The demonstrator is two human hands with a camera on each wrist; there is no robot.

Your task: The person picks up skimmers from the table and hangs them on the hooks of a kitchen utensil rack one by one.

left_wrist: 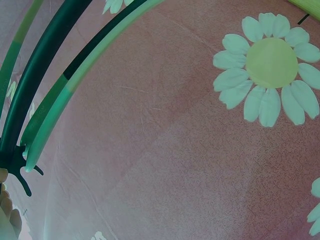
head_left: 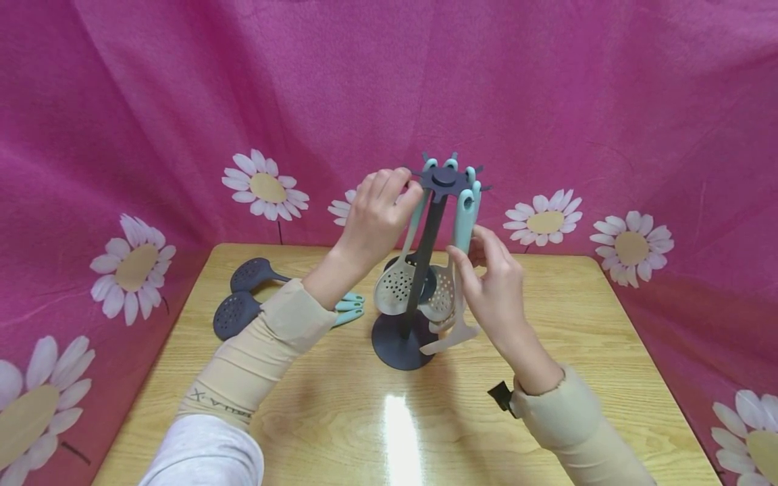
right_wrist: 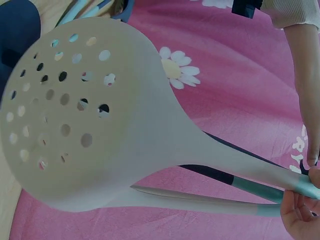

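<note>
A dark utensil stand [head_left: 433, 223] with a round base carries several utensils with mint handles on its hooked top. My left hand [head_left: 379, 209] pinches one hook arm at the left side of the top; its fingertips show at the edge of the left wrist view. On the right, my right hand [head_left: 495, 290] holds the mint handle [head_left: 464, 219] of a beige skimmer [right_wrist: 115, 125] between thumb and fingers. That handle's holed end is level with the stand's top. Another beige skimmer [head_left: 395, 287] hangs at the left of the post, with a dark utensil head partly hidden behind it.
Two dark skimmers, one nearer [head_left: 236, 315] and one farther [head_left: 252, 275], lie at the table's left, partly under my left forearm. Several mint handle ends [head_left: 348, 306] point toward the stand. Behind the wooden table [head_left: 340, 418] hangs a pink flowered cloth [head_left: 340, 88].
</note>
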